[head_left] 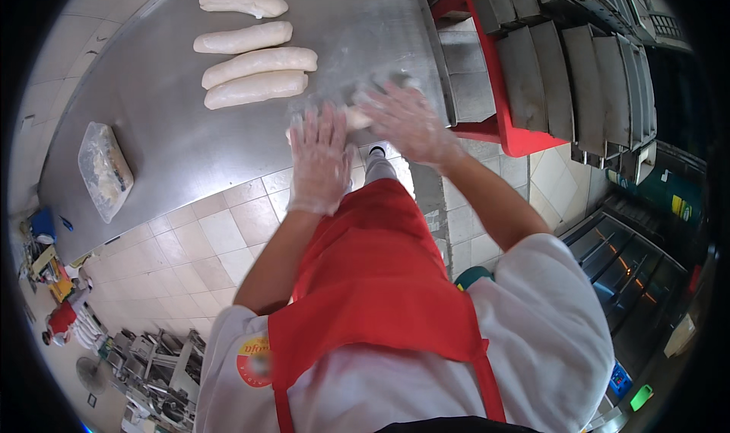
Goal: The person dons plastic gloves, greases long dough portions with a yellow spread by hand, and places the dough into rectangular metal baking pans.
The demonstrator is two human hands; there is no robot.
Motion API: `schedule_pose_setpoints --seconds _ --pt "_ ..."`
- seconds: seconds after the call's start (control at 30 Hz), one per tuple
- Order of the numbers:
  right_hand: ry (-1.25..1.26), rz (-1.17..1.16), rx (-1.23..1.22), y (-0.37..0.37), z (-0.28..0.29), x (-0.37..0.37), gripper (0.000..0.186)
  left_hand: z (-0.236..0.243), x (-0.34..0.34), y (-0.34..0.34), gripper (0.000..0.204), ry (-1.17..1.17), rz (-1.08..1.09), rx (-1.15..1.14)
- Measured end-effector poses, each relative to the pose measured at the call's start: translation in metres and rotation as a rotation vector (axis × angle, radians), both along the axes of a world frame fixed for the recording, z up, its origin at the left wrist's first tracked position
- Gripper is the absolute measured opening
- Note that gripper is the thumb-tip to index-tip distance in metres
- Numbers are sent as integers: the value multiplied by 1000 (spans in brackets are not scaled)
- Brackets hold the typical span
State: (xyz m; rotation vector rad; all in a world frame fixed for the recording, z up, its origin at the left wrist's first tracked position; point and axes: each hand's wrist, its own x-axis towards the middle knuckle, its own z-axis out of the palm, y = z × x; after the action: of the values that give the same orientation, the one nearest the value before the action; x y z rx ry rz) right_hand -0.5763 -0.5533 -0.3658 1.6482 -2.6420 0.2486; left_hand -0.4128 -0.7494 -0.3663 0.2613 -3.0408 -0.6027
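Note:
Both my hands wear clear plastic gloves and press flat on a pale piece of dough (pixel 356 117) at the near edge of a steel table (pixel 167 129). My left hand (pixel 319 155) covers the dough's left end, fingers spread. My right hand (pixel 407 121) lies over its right end, also spread and slightly blurred. Only a short strip of dough shows between them. Several shaped dough logs (pixel 258 66) lie in a row further back on the table.
A plastic-wrapped block (pixel 105 171) sits on the table's left part. Stacked dark baking trays (pixel 578 76) fill a red rack (pixel 506 106) to the right. Tiled floor lies below, with an oven front (pixel 631 266) at lower right. A person in red (pixel 65 319) stands far left.

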Motion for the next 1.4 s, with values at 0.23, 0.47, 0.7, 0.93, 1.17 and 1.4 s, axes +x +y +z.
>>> schedule_pose_setpoints --seconds 0.23,0.47,0.7,0.93,1.17,1.4 --pt "-130 -144 -62 -96 14 58 36 -52 62 -34 51 257 441 1432" --pt "-165 -128 -32 -9 21 13 56 -28 44 -51 76 226 330 900" --pt "-890 -214 -79 14 15 -12 62 -6 -75 -40 62 -50 -84 723" --pt "-1230 -601 -1195 198 239 -39 61 207 -250 105 57 -165 -601 1568" --pt "-97 -959 -785 394 317 -117 68 346 -504 342 62 409 -1484 157" --pt "-242 -1136 -39 470 286 -206 43 307 -568 506 50 43 -1576 -666"
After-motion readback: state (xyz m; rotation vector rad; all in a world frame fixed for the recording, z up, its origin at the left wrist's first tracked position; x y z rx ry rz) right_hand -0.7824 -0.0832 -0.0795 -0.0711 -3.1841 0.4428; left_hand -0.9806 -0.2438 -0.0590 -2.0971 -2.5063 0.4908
